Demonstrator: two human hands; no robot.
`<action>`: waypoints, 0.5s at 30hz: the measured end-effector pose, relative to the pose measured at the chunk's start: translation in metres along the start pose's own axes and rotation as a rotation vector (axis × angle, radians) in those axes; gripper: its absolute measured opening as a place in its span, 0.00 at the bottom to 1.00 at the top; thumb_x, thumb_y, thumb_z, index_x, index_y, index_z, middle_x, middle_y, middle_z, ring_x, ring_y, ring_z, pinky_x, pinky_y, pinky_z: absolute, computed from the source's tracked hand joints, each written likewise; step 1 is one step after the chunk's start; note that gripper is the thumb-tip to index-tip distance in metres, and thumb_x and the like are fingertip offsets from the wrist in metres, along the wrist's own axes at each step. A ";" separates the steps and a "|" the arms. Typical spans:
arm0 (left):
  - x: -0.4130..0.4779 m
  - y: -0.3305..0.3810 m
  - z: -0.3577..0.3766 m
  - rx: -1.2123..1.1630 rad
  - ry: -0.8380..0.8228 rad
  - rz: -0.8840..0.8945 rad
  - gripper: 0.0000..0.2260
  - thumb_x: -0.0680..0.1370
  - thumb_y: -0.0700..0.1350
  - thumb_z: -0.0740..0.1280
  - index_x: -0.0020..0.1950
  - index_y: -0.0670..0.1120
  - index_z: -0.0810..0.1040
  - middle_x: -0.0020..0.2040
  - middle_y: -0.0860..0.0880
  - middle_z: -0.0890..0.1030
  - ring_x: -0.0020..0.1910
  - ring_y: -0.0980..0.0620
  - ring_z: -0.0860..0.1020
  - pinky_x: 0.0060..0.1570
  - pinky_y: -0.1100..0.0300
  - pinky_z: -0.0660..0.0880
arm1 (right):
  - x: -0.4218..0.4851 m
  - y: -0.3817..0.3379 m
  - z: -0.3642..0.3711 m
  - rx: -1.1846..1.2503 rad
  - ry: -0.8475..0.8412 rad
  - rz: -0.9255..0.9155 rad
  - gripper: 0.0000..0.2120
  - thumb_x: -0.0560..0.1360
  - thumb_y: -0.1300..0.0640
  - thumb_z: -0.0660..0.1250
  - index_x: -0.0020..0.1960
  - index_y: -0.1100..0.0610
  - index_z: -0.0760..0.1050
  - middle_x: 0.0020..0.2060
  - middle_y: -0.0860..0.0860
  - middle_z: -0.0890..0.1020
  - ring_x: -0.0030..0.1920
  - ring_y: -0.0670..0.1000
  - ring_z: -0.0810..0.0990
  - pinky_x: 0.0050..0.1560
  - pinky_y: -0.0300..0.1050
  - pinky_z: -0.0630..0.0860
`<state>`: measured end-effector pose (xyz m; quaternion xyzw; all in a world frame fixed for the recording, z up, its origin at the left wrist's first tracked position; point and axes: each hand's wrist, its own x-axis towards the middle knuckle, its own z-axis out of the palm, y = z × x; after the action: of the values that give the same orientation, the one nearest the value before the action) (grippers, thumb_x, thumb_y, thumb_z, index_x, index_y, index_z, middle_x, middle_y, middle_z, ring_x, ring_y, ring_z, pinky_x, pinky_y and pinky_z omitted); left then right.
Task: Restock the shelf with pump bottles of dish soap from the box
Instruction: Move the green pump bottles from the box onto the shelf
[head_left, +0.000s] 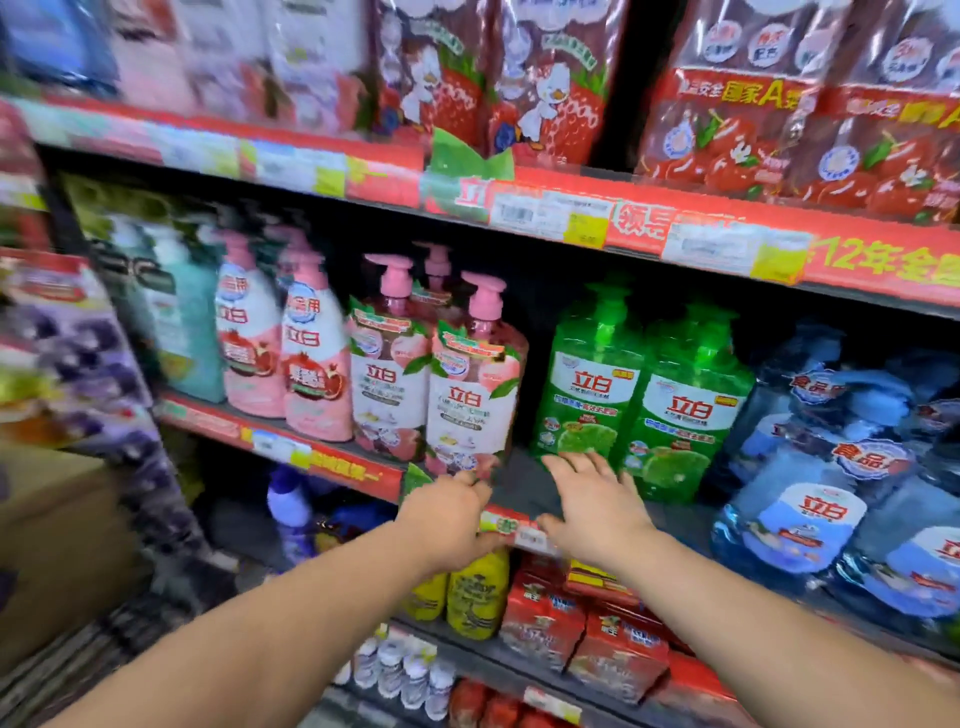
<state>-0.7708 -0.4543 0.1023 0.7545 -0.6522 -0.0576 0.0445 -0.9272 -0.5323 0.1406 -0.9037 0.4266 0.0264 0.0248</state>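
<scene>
Pink see-through pump bottle (472, 395) stands at the front of the dark middle shelf (524, 486); left hand (452, 519) bends its fingers against the bottle's foot, but I cannot tell if it grips; right hand (592, 499) is spread flat over the bare gap, fingertips by the green pump bottle (587, 384); brown cardboard box (52, 545) sits far left; a hard push could tip the pink one into its neighbours or off the edge.

Shelf (522, 480): pink pump bottles (470, 395) at left, green pump bottles (587, 384) in middle, blue pouches (810, 467) at right.
</scene>
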 end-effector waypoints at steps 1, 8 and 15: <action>-0.014 -0.015 0.001 -0.002 0.001 -0.029 0.28 0.75 0.60 0.63 0.69 0.46 0.66 0.69 0.45 0.68 0.67 0.42 0.69 0.60 0.47 0.72 | 0.000 -0.019 0.001 0.001 -0.015 -0.030 0.35 0.75 0.44 0.62 0.77 0.50 0.51 0.76 0.49 0.56 0.77 0.56 0.51 0.73 0.60 0.53; -0.186 -0.158 -0.004 0.000 0.033 -0.361 0.23 0.74 0.59 0.63 0.64 0.48 0.70 0.60 0.45 0.73 0.61 0.42 0.72 0.57 0.48 0.73 | -0.016 -0.217 0.021 -0.019 -0.039 -0.329 0.33 0.73 0.43 0.63 0.74 0.50 0.56 0.72 0.50 0.63 0.73 0.55 0.60 0.71 0.57 0.60; -0.371 -0.271 -0.012 0.010 0.042 -0.694 0.26 0.73 0.61 0.63 0.66 0.48 0.68 0.62 0.45 0.72 0.62 0.42 0.71 0.57 0.47 0.72 | -0.060 -0.415 0.053 -0.009 -0.074 -0.634 0.33 0.73 0.42 0.64 0.74 0.50 0.57 0.72 0.50 0.64 0.72 0.55 0.62 0.69 0.57 0.62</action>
<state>-0.5562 -0.0477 0.0866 0.9326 -0.3561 -0.0505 0.0318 -0.6463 -0.2193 0.1010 -0.9902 0.1226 0.0521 0.0432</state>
